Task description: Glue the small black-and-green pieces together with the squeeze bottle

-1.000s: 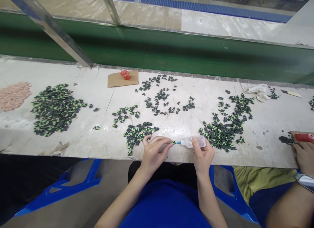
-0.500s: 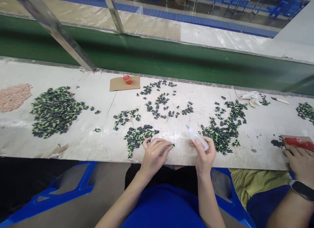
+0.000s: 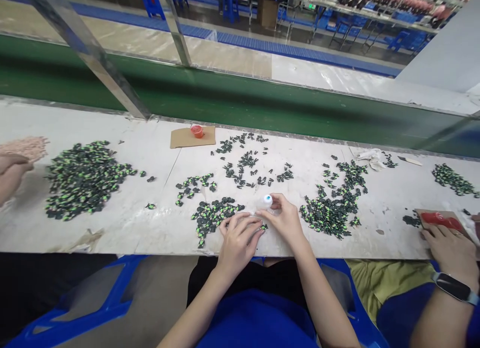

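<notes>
In my right hand (image 3: 288,219) is a small white squeeze bottle (image 3: 264,203), its blue tip facing up toward the camera. My left hand (image 3: 240,234) is closed near the table's front edge, thumb and fingertips pinching a small black-and-green piece (image 3: 264,227). The two hands are close together, the bottle just above the left fingertips. A pile of black-and-green pieces (image 3: 213,213) lies right beside the left hand. To the right of my right hand is a larger pile of similar pieces (image 3: 330,213).
Small dark pieces (image 3: 247,160) lie scattered farther back. A red cup (image 3: 197,131) stands on cardboard (image 3: 178,139). At left are a big black-and-green heap (image 3: 86,178), pink pieces (image 3: 26,147) and another person's hand (image 3: 13,173). A co-worker's hand (image 3: 448,245) touches red items (image 3: 440,219) at right.
My right hand has brought the bottle left, beside my left hand, and turned its tip from pointing away to facing up. The left hand stays put. Another person's hand has appeared at far left.
</notes>
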`<state>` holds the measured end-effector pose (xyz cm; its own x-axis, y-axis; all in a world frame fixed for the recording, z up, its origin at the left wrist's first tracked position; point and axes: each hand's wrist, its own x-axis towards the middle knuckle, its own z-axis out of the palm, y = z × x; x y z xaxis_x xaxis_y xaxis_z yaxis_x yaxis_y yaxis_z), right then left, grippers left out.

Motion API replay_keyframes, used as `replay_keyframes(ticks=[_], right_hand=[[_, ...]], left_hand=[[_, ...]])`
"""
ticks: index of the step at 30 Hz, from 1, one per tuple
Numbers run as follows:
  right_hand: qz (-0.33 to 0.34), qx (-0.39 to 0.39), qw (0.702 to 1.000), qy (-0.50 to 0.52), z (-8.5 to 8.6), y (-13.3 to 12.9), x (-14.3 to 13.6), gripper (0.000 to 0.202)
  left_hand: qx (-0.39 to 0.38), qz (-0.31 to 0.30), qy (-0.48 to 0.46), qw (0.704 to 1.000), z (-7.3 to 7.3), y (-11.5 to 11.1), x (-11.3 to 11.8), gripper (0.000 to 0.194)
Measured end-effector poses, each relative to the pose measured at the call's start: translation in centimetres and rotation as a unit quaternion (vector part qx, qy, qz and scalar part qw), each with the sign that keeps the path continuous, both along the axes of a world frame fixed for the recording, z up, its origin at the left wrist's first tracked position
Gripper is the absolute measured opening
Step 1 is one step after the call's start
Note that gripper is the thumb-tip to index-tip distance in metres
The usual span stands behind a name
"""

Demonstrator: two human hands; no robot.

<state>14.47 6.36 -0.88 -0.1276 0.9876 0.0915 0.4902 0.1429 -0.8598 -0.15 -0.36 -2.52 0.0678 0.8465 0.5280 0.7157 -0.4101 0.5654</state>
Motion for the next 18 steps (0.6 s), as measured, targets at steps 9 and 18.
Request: replay_keyframes(ticks=[9, 18], right_hand=[[0.067, 0.141, 0.961, -0.229, 2.0, 5.9, 2.4, 0.032], [0.097, 0.114, 0.936, -0.319, 1.7, 8.8, 0.1, 0.012]], left_hand=[[-0.018, -0.011, -0.010, 1.000, -0.1, 0.0, 0.2, 0.007], [-0.035, -0.031, 0.004, 0.999, -0.3, 0.2, 0.1, 0.009]])
